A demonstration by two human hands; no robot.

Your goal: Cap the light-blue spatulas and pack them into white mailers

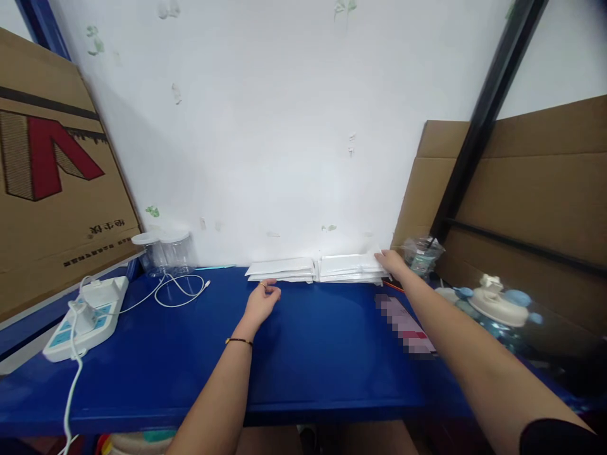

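Note:
Two low stacks of white packets lie against the wall at the back of the blue table (308, 354). My right hand (391, 261) reaches to the right stack (349, 266), its fingers closed on that stack's right end. My left hand (262, 300) rests on the table just in front of the left stack (281, 270), fingers curled loosely with nothing in them; it does not touch the packets. A dark bracelet sits on my left wrist.
A white power strip (88, 316) with a plug and a looped white cable (183, 291) lie at the left. Clear plastic jars (164, 253) stand by the wall. Cardboard leans at both sides. A plastic bottle with a blue-knobbed lid (493, 303) and a clear cup (422, 253) are at the right.

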